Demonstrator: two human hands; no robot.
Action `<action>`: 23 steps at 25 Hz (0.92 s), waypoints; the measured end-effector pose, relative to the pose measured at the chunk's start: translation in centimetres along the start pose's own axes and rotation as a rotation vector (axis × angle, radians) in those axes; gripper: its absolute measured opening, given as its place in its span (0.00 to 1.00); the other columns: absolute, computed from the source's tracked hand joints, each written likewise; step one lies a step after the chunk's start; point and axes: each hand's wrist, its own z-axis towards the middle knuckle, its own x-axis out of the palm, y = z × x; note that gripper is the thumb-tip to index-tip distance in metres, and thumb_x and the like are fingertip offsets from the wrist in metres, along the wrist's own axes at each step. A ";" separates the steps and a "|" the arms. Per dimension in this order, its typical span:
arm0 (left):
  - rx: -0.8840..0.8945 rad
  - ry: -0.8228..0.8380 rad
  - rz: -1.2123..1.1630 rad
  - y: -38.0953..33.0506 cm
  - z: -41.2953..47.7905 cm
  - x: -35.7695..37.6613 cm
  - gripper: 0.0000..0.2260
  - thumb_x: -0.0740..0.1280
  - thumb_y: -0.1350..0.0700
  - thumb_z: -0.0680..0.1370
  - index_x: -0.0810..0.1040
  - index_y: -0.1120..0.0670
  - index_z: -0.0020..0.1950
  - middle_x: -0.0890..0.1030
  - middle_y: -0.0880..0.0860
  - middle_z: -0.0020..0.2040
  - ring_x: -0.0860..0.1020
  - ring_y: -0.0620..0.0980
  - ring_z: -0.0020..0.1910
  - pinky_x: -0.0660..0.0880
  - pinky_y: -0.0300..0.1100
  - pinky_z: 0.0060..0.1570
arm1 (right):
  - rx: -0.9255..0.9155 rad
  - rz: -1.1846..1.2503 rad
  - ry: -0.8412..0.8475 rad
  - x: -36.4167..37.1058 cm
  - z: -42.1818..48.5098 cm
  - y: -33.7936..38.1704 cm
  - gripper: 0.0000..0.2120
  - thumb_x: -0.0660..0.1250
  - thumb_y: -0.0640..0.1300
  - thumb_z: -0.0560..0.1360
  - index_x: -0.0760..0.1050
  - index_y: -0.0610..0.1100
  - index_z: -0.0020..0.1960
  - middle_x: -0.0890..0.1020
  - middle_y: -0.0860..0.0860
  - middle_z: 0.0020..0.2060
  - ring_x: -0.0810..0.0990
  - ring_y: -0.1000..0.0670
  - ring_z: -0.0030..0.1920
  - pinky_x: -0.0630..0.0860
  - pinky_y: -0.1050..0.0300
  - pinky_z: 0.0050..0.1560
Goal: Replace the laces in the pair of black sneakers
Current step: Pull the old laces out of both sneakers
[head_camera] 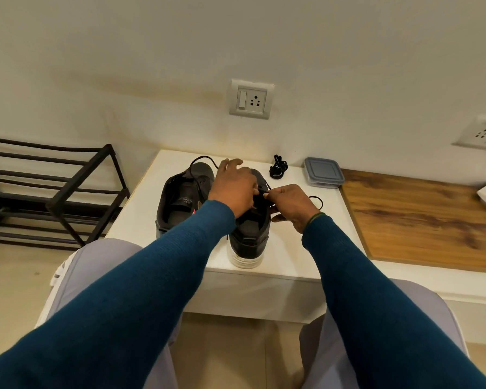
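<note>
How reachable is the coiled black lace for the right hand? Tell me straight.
Probably yes: the coiled lace lies on open tabletop beyond the right hand, though that hand pinches the sneaker's lace.

Two black sneakers sit side by side on the white table [306,234], with their heels near the front edge. The left sneaker [180,197] gapes open so its inside shows, and a lace loop [204,158] curls over its toe. The right sneaker [250,242] has a thick white sole, and a black lace [317,199] sticks out in a loop on its right. A small lace bundle [278,167] lies behind, near the wall.
</note>
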 end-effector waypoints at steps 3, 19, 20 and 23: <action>-0.237 -0.258 -0.268 1.8 0.2 -1.5 0.10 0.63 0.54 0.81 0.82 0.54 0.55 0.81 0.52 0.54 0.74 0.55 0.58 0.71 0.47 0.54 | -0.011 0.009 0.006 0.0 0.0 0.1 0.09 0.65 0.43 0.80 0.82 0.40 0.52 0.84 0.42 0.48 0.81 0.47 0.44 0.78 0.57 0.37; -0.247 0.235 -0.514 1.6 -0.1 -1.5 0.12 0.63 0.54 0.76 0.82 0.59 0.50 0.84 0.57 0.48 0.81 0.55 0.47 0.81 0.49 0.49 | -0.341 -0.543 -0.164 2.1 0.9 1.6 0.16 0.64 0.40 0.76 0.80 0.42 0.62 0.80 0.45 0.59 0.79 0.46 0.57 0.76 0.56 0.55; -0.230 0.270 -0.521 1.5 0.0 -1.1 0.13 0.63 0.54 0.75 0.83 0.58 0.53 0.84 0.56 0.49 0.82 0.55 0.49 0.81 0.49 0.52 | -0.352 -0.601 -0.162 2.3 1.0 1.8 0.15 0.65 0.40 0.76 0.81 0.43 0.61 0.80 0.45 0.58 0.80 0.46 0.55 0.76 0.56 0.53; -0.235 0.299 -0.526 1.8 0.4 -0.3 0.13 0.64 0.57 0.74 0.84 0.59 0.53 0.85 0.57 0.48 0.83 0.55 0.48 0.82 0.50 0.51 | -0.360 -0.744 -0.164 3.0 1.6 2.1 0.11 0.66 0.40 0.73 0.83 0.42 0.54 0.80 0.45 0.53 0.81 0.46 0.48 0.79 0.54 0.46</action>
